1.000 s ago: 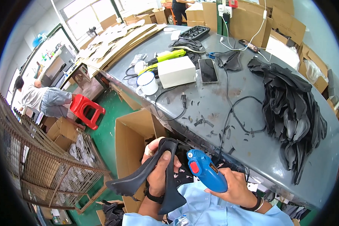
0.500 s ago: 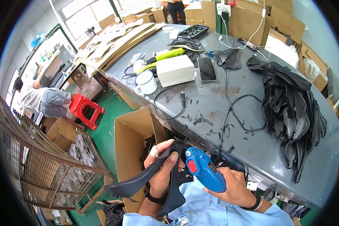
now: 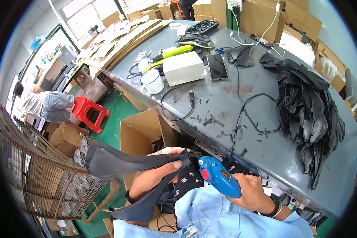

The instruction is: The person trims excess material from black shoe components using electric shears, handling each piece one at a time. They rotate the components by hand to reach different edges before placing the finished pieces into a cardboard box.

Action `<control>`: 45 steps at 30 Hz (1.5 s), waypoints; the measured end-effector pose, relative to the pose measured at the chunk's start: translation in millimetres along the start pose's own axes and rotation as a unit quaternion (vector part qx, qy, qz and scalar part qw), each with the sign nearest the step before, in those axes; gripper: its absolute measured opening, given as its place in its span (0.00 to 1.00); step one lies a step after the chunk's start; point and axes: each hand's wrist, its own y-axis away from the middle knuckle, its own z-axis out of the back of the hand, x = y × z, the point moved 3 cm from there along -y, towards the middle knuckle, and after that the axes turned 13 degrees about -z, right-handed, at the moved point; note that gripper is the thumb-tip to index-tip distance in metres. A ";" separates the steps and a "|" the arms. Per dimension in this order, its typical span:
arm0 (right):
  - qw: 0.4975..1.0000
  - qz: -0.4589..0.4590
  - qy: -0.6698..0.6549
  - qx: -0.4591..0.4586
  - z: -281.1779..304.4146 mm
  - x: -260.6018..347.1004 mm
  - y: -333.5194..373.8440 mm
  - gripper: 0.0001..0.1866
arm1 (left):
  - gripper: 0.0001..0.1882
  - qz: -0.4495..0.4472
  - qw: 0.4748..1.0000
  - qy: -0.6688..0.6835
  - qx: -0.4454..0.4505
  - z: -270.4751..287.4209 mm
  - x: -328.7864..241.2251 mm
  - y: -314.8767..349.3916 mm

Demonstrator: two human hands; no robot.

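In my left hand (image 3: pixel 158 174) is a long, curved black padded fabric piece (image 3: pixel 123 160), pinched between thumb and fingers near one end. One wide limb of the piece sticks out to the left, and another hangs down by my forearm. My right hand (image 3: pixel 250 193) wraps round a blue handheld power cutter (image 3: pixel 221 179) with a red button. The cutter's head meets the piece's edge just right of my left fingers; its blade is hard to make out. A heap of similar black pieces (image 3: pixel 301 107) lies on the table's right side.
Dark scraps (image 3: pixel 213 121) and a looped black cable (image 3: pixel 261 129) lie on the grey table (image 3: pixel 178 137). Further back are a white box (image 3: pixel 183 69), an enamel mug (image 3: pixel 152 82) and a phone (image 3: pixel 217 66). A cardboard box (image 3: pixel 137 129) stands below left, near a wire cage (image 3: pixel 47 178).
The black piece has turned, its wide limb swinging up and left while the other dropped left. My left forearm moved left. The cutter shifted slightly right and down.
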 end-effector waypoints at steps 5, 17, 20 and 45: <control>0.999 0.015 0.015 0.035 2.4 12.4 0.7 0.28 | 0.16 0.037 0.997 -0.071 0.016 3.1 -5.0 3.2; 0.998 0.043 0.009 0.041 -4.5 13.8 5.4 0.29 | 0.17 -0.022 0.972 -0.187 0.144 8.6 20.9 -11.9; 0.998 0.040 -0.022 0.040 -3.2 14.0 2.9 0.29 | 0.17 -0.047 0.942 -0.264 0.202 -3.3 15.1 -23.0; 0.999 -0.009 -0.039 0.024 -13.8 7.7 -10.3 0.26 | 0.16 -0.408 0.857 0.082 -0.302 -0.8 12.0 -4.2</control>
